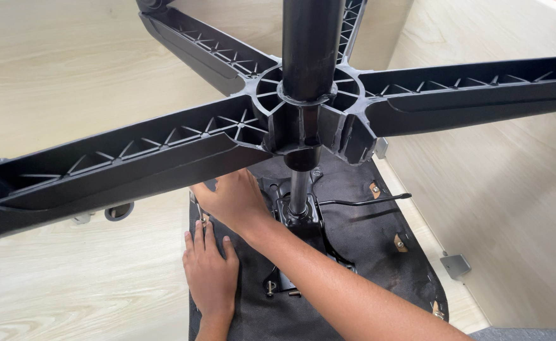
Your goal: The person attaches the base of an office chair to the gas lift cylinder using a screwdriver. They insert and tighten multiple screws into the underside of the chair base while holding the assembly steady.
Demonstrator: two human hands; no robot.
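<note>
An office chair lies upside down on a pale wooden floor. Its black five-armed star base [164,151] fills the upper view, with the gas cylinder [311,44] running down to the metal mechanism plate [303,221] on the seat underside [366,252], which is covered in black fabric. My right hand [237,199] reaches across to the plate's left edge, partly under a base arm, fingers closed on a thin metal tool [199,213]. My left hand [210,271] rests flat on the fabric just below it, holding nothing.
A thin black lever [366,201] sticks out to the right of the mechanism. A caster wheel [119,211] shows under the left base arm. A small grey metal bracket [456,264] lies on the floor at right. Bolts [270,287] sit near the plate's lower edge.
</note>
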